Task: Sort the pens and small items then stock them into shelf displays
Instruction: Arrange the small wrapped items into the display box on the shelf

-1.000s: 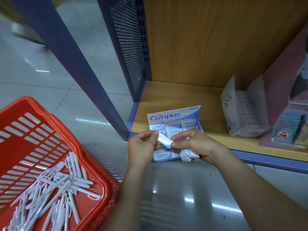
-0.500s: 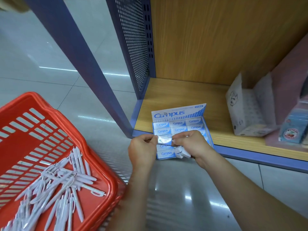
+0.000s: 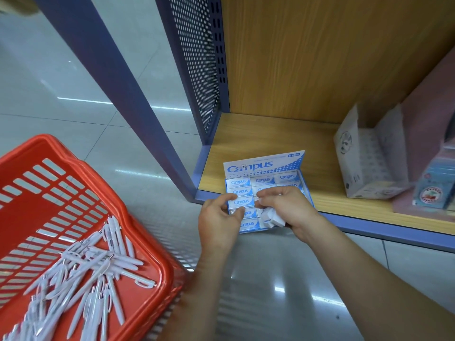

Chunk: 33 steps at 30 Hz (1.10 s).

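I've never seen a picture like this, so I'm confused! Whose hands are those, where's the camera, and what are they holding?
No machine here: a person wears a camera on their head, so you look down at their own hands. The left hand pinches a Campus pack in the blue display box on the wooden shelf. The right hand grips crumpled white wrapping. Beside them, a red basket holds white pens.

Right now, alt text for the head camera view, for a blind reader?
A left hand and a right hand pinch an eraser in a blue-and-white display box on a wooden shelf; the right also holds a crumpled white wrapper. A red basket of white pens is at left.
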Each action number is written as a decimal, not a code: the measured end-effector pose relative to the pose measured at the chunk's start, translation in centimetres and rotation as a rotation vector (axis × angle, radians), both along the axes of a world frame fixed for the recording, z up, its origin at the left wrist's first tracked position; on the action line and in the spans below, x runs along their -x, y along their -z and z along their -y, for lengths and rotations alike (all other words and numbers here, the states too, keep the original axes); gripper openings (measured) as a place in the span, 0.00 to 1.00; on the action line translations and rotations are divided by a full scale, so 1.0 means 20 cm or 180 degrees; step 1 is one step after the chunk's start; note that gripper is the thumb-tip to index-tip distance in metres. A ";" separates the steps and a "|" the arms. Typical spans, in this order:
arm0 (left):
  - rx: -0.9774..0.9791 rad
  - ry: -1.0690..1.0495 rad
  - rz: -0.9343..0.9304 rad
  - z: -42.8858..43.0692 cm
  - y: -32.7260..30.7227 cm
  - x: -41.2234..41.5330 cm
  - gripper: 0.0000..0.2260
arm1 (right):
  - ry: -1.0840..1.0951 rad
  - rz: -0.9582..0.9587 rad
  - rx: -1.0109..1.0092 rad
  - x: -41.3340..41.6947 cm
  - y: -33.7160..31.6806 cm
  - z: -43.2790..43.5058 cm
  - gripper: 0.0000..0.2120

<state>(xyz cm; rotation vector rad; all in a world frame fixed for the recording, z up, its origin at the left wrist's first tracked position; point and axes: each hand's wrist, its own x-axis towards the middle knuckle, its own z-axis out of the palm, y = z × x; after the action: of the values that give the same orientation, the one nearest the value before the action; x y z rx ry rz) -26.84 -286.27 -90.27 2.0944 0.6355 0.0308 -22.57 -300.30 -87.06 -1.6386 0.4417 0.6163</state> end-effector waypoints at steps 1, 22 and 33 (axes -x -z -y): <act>-0.0046 0.0029 -0.0017 0.00 0.00 0.00 0.12 | 0.0016 -0.0066 -0.0092 0.00 0.00 0.01 0.06; 0.2181 -0.0232 -0.0074 0.14 -0.31 0.02 0.09 | 0.0622 0.0027 -0.1838 0.07 -0.13 -0.02 0.17; 0.2816 -0.0654 0.0208 0.18 -0.31 0.04 0.09 | 0.1144 -0.0375 -0.2208 0.07 -0.14 -0.02 0.20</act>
<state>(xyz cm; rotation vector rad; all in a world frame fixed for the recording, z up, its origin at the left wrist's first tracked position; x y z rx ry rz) -27.69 -289.97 -84.14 1.1700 0.6628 -0.0577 -24.02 -299.94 -84.19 -0.8416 0.5206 0.5155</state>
